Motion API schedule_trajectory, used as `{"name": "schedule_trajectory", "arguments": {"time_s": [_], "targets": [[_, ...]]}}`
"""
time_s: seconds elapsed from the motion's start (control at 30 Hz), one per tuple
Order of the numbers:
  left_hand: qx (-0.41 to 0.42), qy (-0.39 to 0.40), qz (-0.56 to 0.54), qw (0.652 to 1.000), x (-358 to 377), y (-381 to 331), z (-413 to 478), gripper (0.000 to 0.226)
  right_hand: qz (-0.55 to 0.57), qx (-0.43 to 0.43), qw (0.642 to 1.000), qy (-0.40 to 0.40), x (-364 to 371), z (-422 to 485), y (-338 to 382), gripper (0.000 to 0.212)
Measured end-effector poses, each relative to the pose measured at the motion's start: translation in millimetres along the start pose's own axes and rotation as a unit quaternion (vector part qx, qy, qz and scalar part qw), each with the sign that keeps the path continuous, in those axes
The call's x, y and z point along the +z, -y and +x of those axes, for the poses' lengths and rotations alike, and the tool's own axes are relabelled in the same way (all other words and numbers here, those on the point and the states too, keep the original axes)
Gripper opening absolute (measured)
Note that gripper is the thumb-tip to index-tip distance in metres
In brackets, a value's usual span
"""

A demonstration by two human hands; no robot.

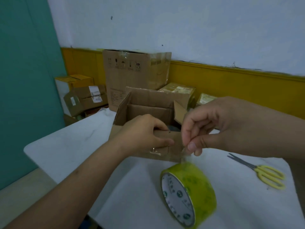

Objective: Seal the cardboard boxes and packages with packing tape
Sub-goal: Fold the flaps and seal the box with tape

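Brown open cardboard box seems light yet stiff: left hand grips its near wall; right hand pinches flimsy, clingy clear tape.

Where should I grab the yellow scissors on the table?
Take the scissors by their yellow handle loops, coming from above at the near right end. They lie flat, and the blades point away to the far left.

yellow-green tape roll with white core, yellow-handled scissors, brown cardboard box, white table, teal wall
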State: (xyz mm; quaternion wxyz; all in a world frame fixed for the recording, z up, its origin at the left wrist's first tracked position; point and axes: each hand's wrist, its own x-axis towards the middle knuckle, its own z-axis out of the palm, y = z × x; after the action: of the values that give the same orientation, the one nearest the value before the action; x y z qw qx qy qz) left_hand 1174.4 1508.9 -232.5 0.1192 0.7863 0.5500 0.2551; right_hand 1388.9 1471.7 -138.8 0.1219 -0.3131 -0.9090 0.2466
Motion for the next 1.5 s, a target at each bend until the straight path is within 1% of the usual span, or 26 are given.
{"name": "schedule_trajectory", "arguments": {"time_s": [0.07, 0.13, 0.2, 0.3, 0.37, 0.47, 0.57, 0.67, 0.73, 0.83, 0.9, 0.97, 1.03, 1.1, 1.2, 1.37, 1.43, 1.5], "targets": [[-0.013, -0.046, 0.032, 0.998, 6, -1, 1, 0.022, -0.002, 0.005, 1.000, -0.030, 4, 6, -2, 0.013], [-0.030, -0.085, 0.057, 0.994, 13, -2, 1, 0.026, -0.009, 0.013, 0.998, -0.068, 9, 15, -5, 0.016], [-0.035, -0.107, 0.065, 0.991, 18, -1, 0, 0.032, -0.021, 0.024, 0.994, -0.105, 16, 25, -9, 0.019], [-0.022, -0.122, 0.069, 0.990, 20, 3, 1, 0.039, -0.066, 0.034, 0.985, -0.153, 24, 41, -17, 0.019], [-0.022, -0.122, 0.063, 0.990, 21, 5, 0, 0.041, -0.116, 0.045, 0.975, -0.182, 29, 50, -24, 0.017], [-0.020, -0.137, 0.071, 0.988, 22, 5, -2, 0.022, -0.178, 0.055, 0.959, -0.215, 36, 58, -34, 0.015], [-0.014, -0.140, 0.055, 0.988, 22, 5, -1, 0.025, -0.220, 0.054, 0.947, -0.229, 42, 64, -41, 0.014], [-0.026, -0.132, 0.040, 0.990, 21, 5, 1, 0.041, -0.289, 0.034, 0.923, -0.251, 45, 65, -43, 0.012], [-0.029, -0.128, 0.036, 0.991, 21, 5, 3, 0.047, -0.346, 0.014, 0.901, -0.262, 47, 65, -43, 0.009], [-0.032, -0.138, 0.037, 0.989, 23, 6, 3, 0.057, -0.427, 0.012, 0.866, -0.261, 51, 65, -40, 0.014], [-0.033, -0.143, 0.041, 0.988, 24, 7, 3, 0.063, -0.436, 0.012, 0.863, -0.254, 52, 65, -38, 0.019], [-0.036, -0.142, 0.040, 0.988, 24, 7, 3, 0.064, -0.439, 0.011, 0.863, -0.252, 53, 66, -37, 0.022], [-0.036, -0.138, 0.039, 0.989, 24, 7, 3, 0.066, -0.455, 0.014, 0.853, -0.256, 55, 67, -37, 0.024], [-0.036, -0.138, 0.039, 0.989, 24, 7, 3, 0.070, -0.466, 0.027, 0.842, -0.270, 58, 67, -39, 0.033], [-0.034, -0.137, 0.044, 0.989, 25, 8, 2, 0.084, -0.477, 0.016, 0.830, -0.288, 61, 67, -43, 0.046], [-0.045, -0.114, 0.027, 0.992, 24, 8, 3, 0.111, -0.492, -0.008, 0.807, -0.326, 64, 68, -54, 0.047], [-0.045, -0.107, 0.020, 0.993, 24, 8, 3, 0.117, -0.478, -0.009, 0.814, -0.329, 65, 69, -58, 0.050], [-0.031, -0.104, 0.020, 0.994, 23, 9, 1, 0.120, -0.443, 0.012, 0.841, -0.311, 62, 70, -60, 0.059]]}}
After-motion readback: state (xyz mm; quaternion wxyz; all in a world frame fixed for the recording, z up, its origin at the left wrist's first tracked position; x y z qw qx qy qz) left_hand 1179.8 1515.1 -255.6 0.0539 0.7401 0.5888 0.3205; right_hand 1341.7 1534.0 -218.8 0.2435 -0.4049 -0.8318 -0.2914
